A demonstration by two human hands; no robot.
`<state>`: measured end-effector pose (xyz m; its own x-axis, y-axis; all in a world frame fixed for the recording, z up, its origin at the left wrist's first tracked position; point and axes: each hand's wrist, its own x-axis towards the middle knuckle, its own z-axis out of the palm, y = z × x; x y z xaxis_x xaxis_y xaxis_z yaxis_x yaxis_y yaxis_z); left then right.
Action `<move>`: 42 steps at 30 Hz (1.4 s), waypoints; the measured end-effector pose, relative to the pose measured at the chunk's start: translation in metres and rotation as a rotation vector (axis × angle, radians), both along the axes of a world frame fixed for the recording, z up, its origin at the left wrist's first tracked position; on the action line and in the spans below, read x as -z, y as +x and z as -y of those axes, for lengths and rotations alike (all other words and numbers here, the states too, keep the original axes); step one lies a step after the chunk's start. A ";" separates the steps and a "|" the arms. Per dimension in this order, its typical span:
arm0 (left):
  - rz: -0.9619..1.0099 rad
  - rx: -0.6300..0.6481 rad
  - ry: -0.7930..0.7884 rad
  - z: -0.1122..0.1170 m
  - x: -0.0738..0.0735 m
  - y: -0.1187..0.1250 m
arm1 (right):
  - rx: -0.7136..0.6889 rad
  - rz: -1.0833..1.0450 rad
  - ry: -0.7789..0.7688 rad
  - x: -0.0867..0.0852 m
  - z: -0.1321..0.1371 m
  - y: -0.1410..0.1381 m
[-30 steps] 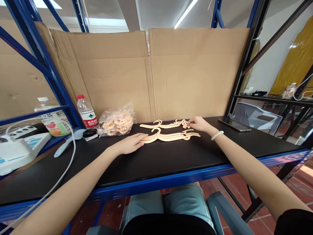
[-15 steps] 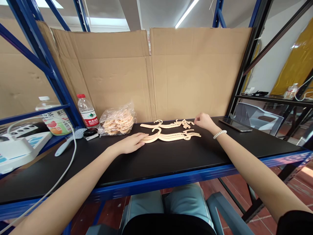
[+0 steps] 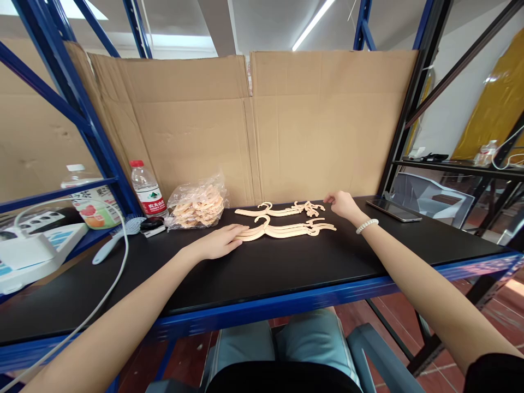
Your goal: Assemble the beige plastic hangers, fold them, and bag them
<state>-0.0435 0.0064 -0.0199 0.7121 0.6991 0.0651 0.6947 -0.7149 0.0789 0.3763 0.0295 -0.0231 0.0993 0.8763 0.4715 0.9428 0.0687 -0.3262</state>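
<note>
Two rows of pale wooden hangers lie on the black shelf top [image 3: 286, 262]: a near stack [image 3: 286, 229] and a far row [image 3: 282, 209]. My left hand [image 3: 219, 241] rests flat, fingers out, on the left end of the near stack. My right hand [image 3: 343, 204] hovers at the right end of the far row, fingers loosely curled, with nothing visible in them. A clear plastic bag of more wooden pieces [image 3: 197, 206] sits to the left of the hangers.
A water bottle [image 3: 146, 188], a light blue brush [image 3: 114, 240] and a small black object [image 3: 152, 222] stand at the left. A phone [image 3: 393, 209] lies at the right. Cardboard [image 3: 311, 120] walls the back. A white cable [image 3: 102, 289] crosses the left side.
My right hand has come off the small pieces at the far row's right end and shifted a little right. The left hand has stayed on the near stack.
</note>
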 end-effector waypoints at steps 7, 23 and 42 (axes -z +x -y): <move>0.000 0.003 0.000 0.001 0.000 0.000 | -0.003 -0.018 -0.020 0.002 -0.002 0.002; 0.039 0.037 0.019 0.000 -0.001 0.000 | 0.026 0.009 0.058 -0.002 0.003 -0.001; 0.086 -0.003 0.061 0.000 -0.006 -0.001 | -0.002 -0.145 -0.009 0.002 -0.004 -0.007</move>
